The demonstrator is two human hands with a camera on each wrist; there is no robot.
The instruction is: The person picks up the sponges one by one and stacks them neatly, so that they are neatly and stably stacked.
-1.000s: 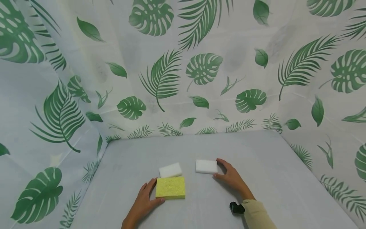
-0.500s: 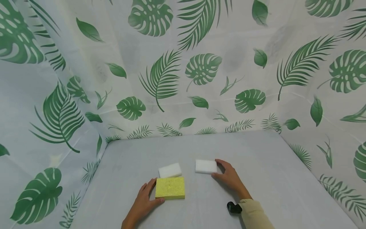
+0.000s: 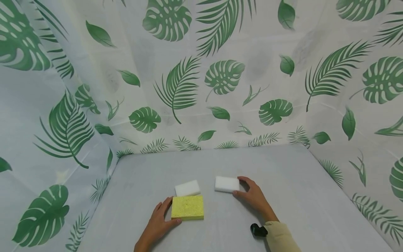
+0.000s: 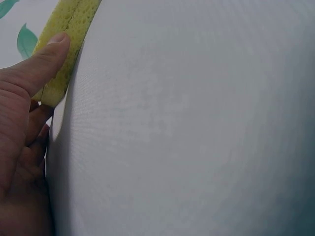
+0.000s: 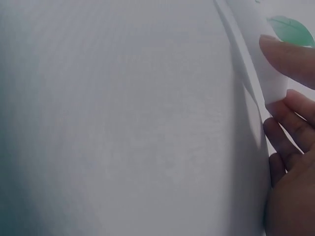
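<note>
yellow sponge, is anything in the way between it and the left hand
Nothing visible: the left hand already holds the yellow sponge at its left end. The nearest white block lies just beyond the sponge's far edge, not between them.

Left-wrist view: yellow sponge (image 4: 78, 23) cut off above. Head view: sleeve (image 3: 281, 236) cropped.
</note>
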